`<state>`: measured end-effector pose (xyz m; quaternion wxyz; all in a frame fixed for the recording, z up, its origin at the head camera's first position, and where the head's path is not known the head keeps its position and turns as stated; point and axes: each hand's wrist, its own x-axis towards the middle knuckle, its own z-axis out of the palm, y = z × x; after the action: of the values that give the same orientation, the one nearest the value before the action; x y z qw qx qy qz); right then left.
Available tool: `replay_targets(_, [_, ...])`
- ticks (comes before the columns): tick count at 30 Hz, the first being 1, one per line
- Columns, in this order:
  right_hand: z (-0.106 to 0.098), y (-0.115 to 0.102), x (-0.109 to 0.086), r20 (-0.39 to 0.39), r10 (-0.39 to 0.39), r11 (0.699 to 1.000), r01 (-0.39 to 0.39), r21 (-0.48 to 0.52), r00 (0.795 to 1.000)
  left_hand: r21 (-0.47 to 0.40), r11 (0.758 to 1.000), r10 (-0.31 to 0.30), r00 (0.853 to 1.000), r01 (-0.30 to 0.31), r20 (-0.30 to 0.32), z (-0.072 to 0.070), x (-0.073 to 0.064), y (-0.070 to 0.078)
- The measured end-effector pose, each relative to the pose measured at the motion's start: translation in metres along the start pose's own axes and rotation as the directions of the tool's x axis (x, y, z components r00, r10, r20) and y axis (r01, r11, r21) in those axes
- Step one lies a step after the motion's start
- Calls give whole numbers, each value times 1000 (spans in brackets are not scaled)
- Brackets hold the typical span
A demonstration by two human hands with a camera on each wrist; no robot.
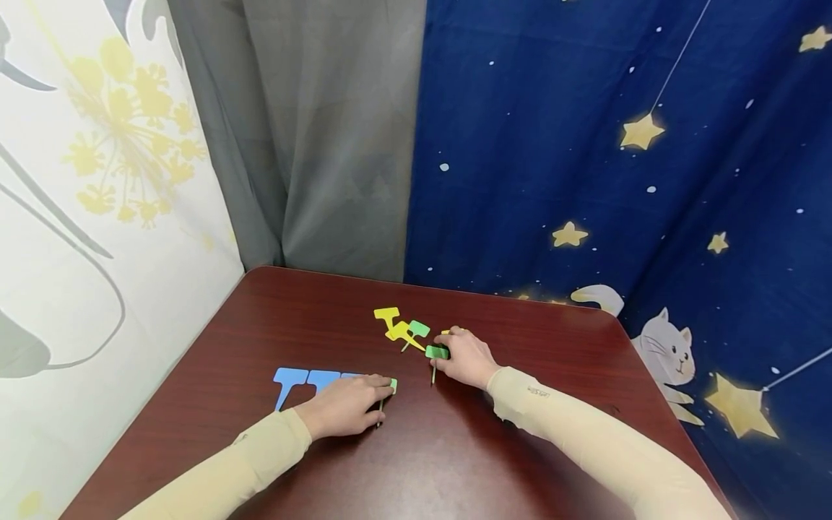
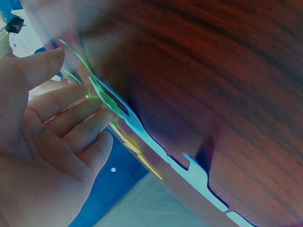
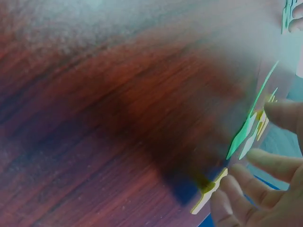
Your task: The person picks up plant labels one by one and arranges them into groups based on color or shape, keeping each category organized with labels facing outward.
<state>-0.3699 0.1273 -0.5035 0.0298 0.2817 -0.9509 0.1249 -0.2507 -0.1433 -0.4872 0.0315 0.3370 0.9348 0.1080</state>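
T-shaped plant labels lie on the table. A row of blue labels (image 1: 290,376) runs toward my left hand (image 1: 344,404), which partly covers it. At the row's right end, my left fingertips rest on a green label (image 1: 393,386), its thin stem pointing toward me. The left wrist view shows this green label (image 2: 106,97) against the last blue one (image 2: 137,125), with the fingers loosely extended. My right hand (image 1: 469,357) reaches over another green label (image 1: 437,352), thumb and fingertips at its edge. A yellow label (image 3: 209,191) lies by the right hand's other fingers.
Beyond the hands is a loose group of yellow labels (image 1: 386,314) with one more green label (image 1: 419,328) among them. The dark red wooden table (image 1: 312,310) ends at a grey curtain (image 1: 344,144) and a blue starry curtain (image 1: 520,180).
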Motion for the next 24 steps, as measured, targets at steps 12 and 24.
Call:
replay_targets(12, [1,-4,-5,21,102,995,-102,22,995,26,1000,16,1000,-16,-18,3,0,-2])
replay_targets(24, [4,-6,-5,-49,49,957,-33,288,998,26,1000,7,1000,-7,-8,1,-1,-1])
